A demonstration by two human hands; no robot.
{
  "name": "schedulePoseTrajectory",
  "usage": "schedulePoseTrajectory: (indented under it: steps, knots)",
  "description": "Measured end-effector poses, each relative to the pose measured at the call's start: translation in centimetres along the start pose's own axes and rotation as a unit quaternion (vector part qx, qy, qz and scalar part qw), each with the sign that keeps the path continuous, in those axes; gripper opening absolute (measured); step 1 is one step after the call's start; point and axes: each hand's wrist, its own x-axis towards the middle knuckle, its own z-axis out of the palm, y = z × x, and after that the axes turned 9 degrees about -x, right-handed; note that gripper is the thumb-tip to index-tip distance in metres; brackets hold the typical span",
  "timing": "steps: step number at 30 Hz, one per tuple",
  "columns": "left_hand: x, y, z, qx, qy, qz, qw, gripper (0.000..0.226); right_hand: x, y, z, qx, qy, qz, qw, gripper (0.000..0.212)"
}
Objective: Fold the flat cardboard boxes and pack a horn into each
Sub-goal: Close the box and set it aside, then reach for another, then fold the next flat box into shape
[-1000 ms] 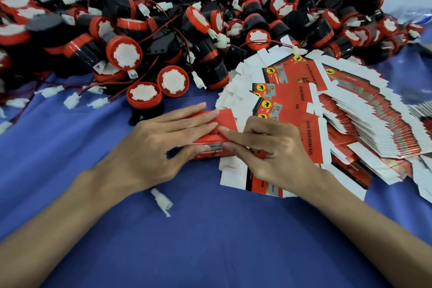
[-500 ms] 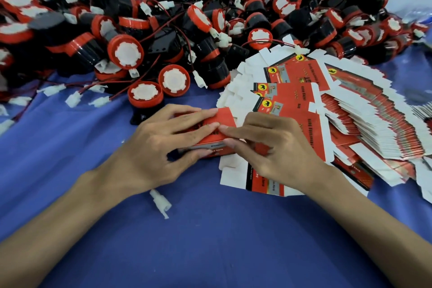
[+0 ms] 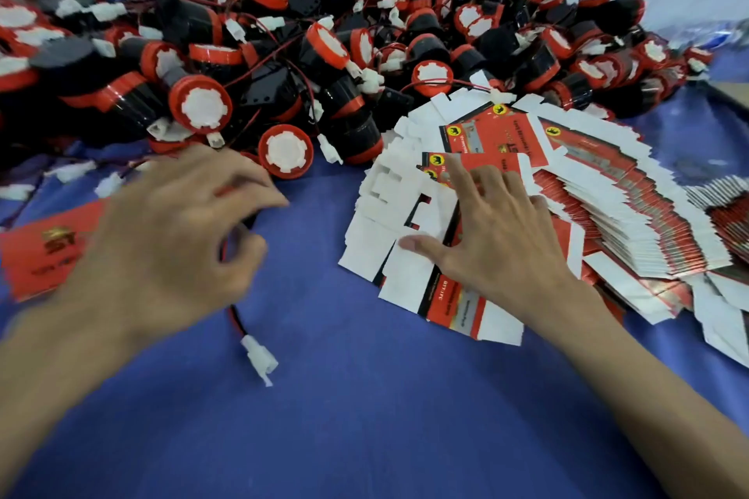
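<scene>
Head view looks down on a blue cloth with a heap of red-and-black horns along the far side and a fanned stack of flat cardboard boxes at right. The right hand lies spread on the near-left end of that stack, fingers straight and thumb out, pressing on the sheets and grasping none of them. The left hand is blurred over the cloth at left, just near of the heap, its fingers curled; whether they close on anything I cannot tell. A red-and-black wire runs out from beneath its palm toward the near edge and ends in a white connector lying on the cloth. At the left edge, partly hidden by that hand, sits a red printed box, apparently already made up.

The step in hand looks to be starting a fresh box: peel one sheet off and fetch a horn for it. To do it well, the right hand should slide only the topmost sheet free, since the sheets overlap closely and two may come away together. The left should take the nearest horn by its black body, not by its lead, because the wires in the heap are tangled and a tug could drag neighbours along.
</scene>
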Motion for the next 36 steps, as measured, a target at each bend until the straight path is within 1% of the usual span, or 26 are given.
schedulePoseTrajectory:
  steps: [1,3,6,9,11,13,14,16,18,19,21,22,23,24,25,26,27,28,29,30,32,33,34,36]
  knots:
    - [0.1,1.7,0.6,-0.031,-0.003,0.013,0.999,0.033,0.1,0.2,-0.1,-0.004,-0.006,0.001,1.000,0.097]
    - [-0.4,4.3,1.6,-0.096,-0.063,0.031,0.993,0.031,0.1,0.8,-0.3,-0.005,-0.010,0.011,1.000,0.094]
    - [-0.6,4.9,2.6,-0.190,-0.120,-0.006,0.974,0.037,0.1,2.0,-0.6,0.025,-0.022,0.040,0.999,0.094]
    - [-0.7,6.2,3.9,-0.197,-0.150,-0.047,0.968,0.060,0.3,2.5,-0.7,0.052,-0.040,0.048,0.997,0.091]
    - [0.1,7.2,4.6,-0.171,-0.187,-0.101,0.962,0.079,0.4,2.1,-0.8,0.075,-0.028,0.035,0.996,0.080]
    - [1.6,7.7,5.2,-0.118,-0.244,-0.166,0.948,0.090,0.3,1.3,-0.9,0.103,-0.018,0.004,0.994,0.066]
    - [2.4,7.8,5.5,-0.097,-0.262,-0.182,0.943,0.088,0.3,0.9,-1.0,0.112,-0.010,-0.017,0.993,0.061]
    - [3.9,7.4,5.8,-0.088,-0.279,-0.195,0.936,0.074,0.1,0.3,-0.9,0.128,0.010,-0.052,0.990,0.055]
    - [4.5,7.0,5.9,-0.148,-0.281,-0.190,0.929,0.062,0.0,0.1,-1.0,0.147,0.033,-0.081,0.985,0.054]
    - [4.4,6.9,5.8,-0.196,-0.260,-0.187,0.927,0.061,0.0,0.1,-1.2,0.159,0.050,-0.094,0.981,0.058]
    - [4.0,6.2,5.3,-0.307,-0.173,-0.190,0.916,0.054,-0.3,0.1,-1.7,0.174,0.083,-0.118,0.974,0.077]
    - [3.7,5.7,5.0,-0.368,-0.118,-0.206,0.899,0.044,-0.4,0.0,-1.9,0.168,0.089,-0.126,0.974,0.091]
    - [3.4,5.3,4.6,-0.433,-0.068,-0.234,0.868,0.032,-0.5,-0.2,-2.0,0.153,0.085,-0.134,0.975,0.106]
    - [3.2,4.8,4.4,-0.510,-0.037,-0.267,0.817,0.022,-0.6,-0.5,-2.1,0.138,0.071,-0.141,0.978,0.118]
    - [2.9,4.5,4.3,-0.595,-0.030,-0.300,0.745,0.015,-0.7,-1.0,-2.0,0.128,0.052,-0.148,0.979,0.128]
    - [2.5,4.4,4.3,-0.674,-0.038,-0.327,0.661,0.015,-0.9,-1.6,-1.9,0.127,0.031,-0.157,0.979,0.134]
    - [2.1,4.3,4.3,-0.732,-0.048,-0.337,0.590,0.020,-1.2,-2.2,-1.6,0.132,0.014,-0.166,0.977,0.136]
    - [1.7,4.4,4.3,-0.765,-0.061,-0.335,0.546,0.026,-1.5,-2.7,-1.3,0.137,0.006,-0.175,0.975,0.135]
    - [1.4,4.4,4.2,-0.781,-0.080,-0.330,0.524,0.030,-1.7,-3.1,-1.0,0.141,0.005,-0.182,0.973,0.133]
    - [1.2,4.4,4.0,-0.787,-0.101,-0.332,0.510,0.032,-2.0,-3.3,-0.8,0.143,0.008,-0.185,0.972,0.131]
    - [1.0,4.0,3.8,-0.790,-0.124,-0.351,0.487,0.034,-2.3,-3.4,-0.7,0.142,0.018,-0.191,0.971,0.129]
    - [1.0,3.9,3.8,-0.792,-0.123,-0.359,0.478,0.031,-2.4,-3.3,-0.6,0.140,0.025,-0.197,0.970,0.129]
    - [1.0,3.8,3.8,-0.794,-0.119,-0.365,0.472,0.030,-2.4,-3.3,-0.6,0.138,0.033,-0.207,0.968,0.129]
    - [1.0,3.9,3.9,-0.787,-0.114,-0.369,0.481,0.031,-2.6,-3.3,-0.6,0.140,0.045,-0.226,0.963,0.129]
